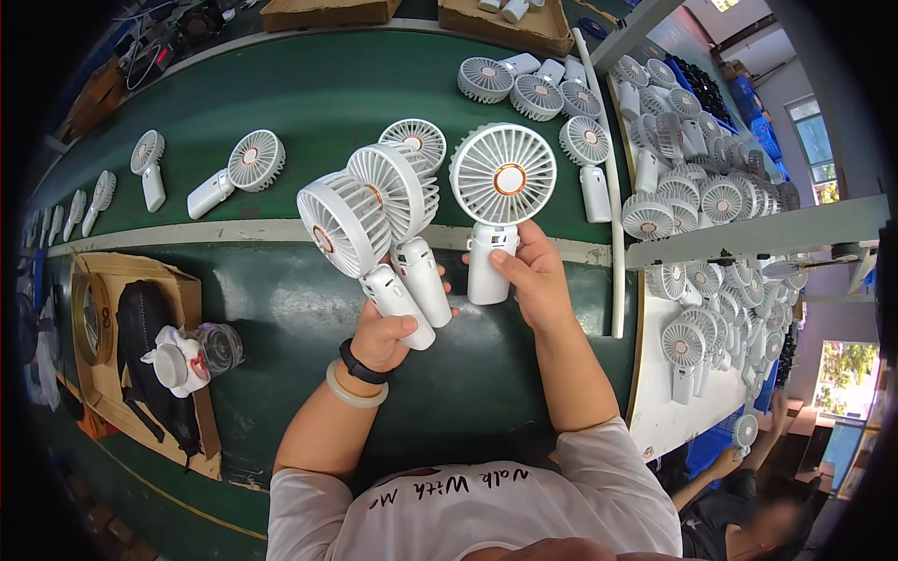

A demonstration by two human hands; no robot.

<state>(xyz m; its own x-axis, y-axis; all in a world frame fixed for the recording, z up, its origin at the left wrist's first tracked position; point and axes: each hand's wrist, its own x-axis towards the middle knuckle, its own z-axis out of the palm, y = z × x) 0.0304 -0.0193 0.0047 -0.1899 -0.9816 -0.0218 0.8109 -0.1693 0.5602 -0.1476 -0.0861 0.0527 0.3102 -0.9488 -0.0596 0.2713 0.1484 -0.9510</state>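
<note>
My left hand (383, 338) is closed round the handles of two white handheld fans. The nearer fan (344, 224) tilts to the left, and the other fan (393, 192) overlaps it from behind. A further fan head (414, 142) shows past them; its handle is hidden, so I cannot tell whether it is held. In my right hand (531, 276) a single white fan (505, 175) stands upright, its round grille with an orange ring facing me. My right thumb lies on the front of its handle, below a small dark slot.
Several fans (254, 161) lie along the green belt (309, 89), with a cluster (538, 96) at its far right. A white tube (613, 187) borders it. Many fans (687, 341) crowd the right-hand table. Left is a cardboard tray (208, 421) with a jar (222, 348). Another person's hand (725, 461) holds a fan.
</note>
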